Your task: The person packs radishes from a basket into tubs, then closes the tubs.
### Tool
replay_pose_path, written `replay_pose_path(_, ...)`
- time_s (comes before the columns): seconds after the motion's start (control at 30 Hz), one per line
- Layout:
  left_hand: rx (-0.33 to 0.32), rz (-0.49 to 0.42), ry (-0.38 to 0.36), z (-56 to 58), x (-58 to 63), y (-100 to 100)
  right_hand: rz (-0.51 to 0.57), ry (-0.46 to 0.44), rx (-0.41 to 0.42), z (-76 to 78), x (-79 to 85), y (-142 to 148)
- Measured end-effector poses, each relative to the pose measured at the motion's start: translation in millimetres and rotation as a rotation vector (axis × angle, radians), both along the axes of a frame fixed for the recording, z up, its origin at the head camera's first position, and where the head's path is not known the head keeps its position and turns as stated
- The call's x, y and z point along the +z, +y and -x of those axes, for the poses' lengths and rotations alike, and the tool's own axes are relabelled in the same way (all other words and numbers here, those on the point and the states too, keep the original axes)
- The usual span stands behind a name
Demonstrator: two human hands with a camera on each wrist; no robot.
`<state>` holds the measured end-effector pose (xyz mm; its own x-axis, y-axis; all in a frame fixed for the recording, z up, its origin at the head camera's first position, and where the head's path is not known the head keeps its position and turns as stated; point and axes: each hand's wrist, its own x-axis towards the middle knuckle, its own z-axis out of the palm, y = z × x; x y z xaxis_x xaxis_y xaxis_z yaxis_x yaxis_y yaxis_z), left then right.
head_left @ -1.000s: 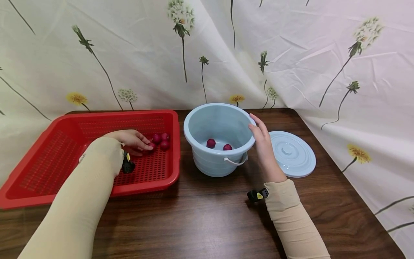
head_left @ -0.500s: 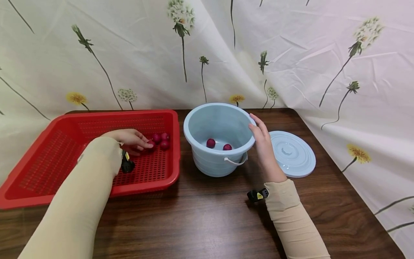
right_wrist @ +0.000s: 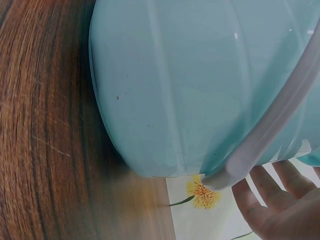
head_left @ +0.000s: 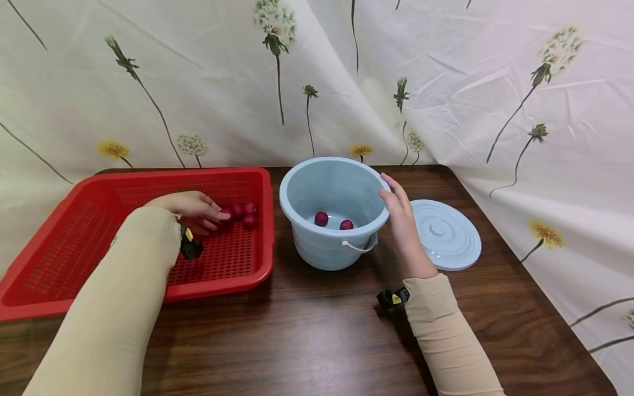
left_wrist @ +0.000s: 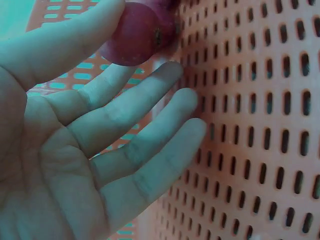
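In the head view my left hand (head_left: 195,210) is inside the red perforated basket (head_left: 218,286). Its thumb and index finger pinch a round dark red fruit (left_wrist: 131,35) with a small brownish scar, while the other fingers extend loosely below. Several similar fruits (head_left: 250,221) lie in the basket's right corner, just beyond those fingertips. My right hand (head_left: 403,231) rests its relaxed fingers against the right rim of the light blue bucket (head_left: 317,250). Two dark red fruits (head_left: 321,219) sit on the bucket's bottom. From the right wrist, the fingers (right_wrist: 295,182) show beside the bucket's wall.
A light blue round lid (head_left: 448,234) lies right of the bucket, behind my right forearm. The bucket's pale handle (head_left: 361,247) hangs down at its front right. Everything stands on a dark wooden table (head_left: 297,330), with a flower-patterned cloth (head_left: 223,82) behind and to the right.
My left hand has shifted slightly left and back within the basket, and the pinched fruit has moved with it, away from the others. The right hand has stayed at the bucket's rim.
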<state>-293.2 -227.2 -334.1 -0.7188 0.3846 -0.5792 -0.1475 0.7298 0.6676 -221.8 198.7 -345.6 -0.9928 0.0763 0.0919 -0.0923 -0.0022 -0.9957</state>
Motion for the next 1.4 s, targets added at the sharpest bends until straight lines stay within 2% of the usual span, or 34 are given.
replay_pose_path(0.17,0.008,-0.034,0.086,2.0,5.2,1,-0.003,0.010,0.002,0.3,-0.6,0)
replay_pose_path(0.27,0.045,-0.112,0.131,1.2,12.0,5,-0.008,0.013,0.002,0.7,-1.2,0)
replay_pose_path(0.47,0.161,-0.256,0.166,-4.3,30.3,19,-0.007,0.013,0.004,0.7,-1.2,1)
replay_pose_path(0.63,0.201,-0.365,0.197,-7.8,44.9,35,-0.009,0.012,-0.002,0.0,-0.2,0)
replay_pose_path(0.73,0.216,-0.422,0.189,-9.3,53.4,47,-0.010,0.012,-0.004,-0.3,0.1,0)
replay_pose_path(0.87,0.212,-0.483,0.171,-9.5,66.3,63,-0.011,0.010,-0.003,-0.5,0.3,0)
replay_pose_path(1.1,0.162,-0.562,0.183,-8.5,87.0,97,-0.015,0.003,-0.001,0.0,-0.4,1)
replay_pose_path(1.4,0.127,-0.592,0.171,-5.1,93.1,131,-0.014,0.007,0.003,0.8,-0.6,1)
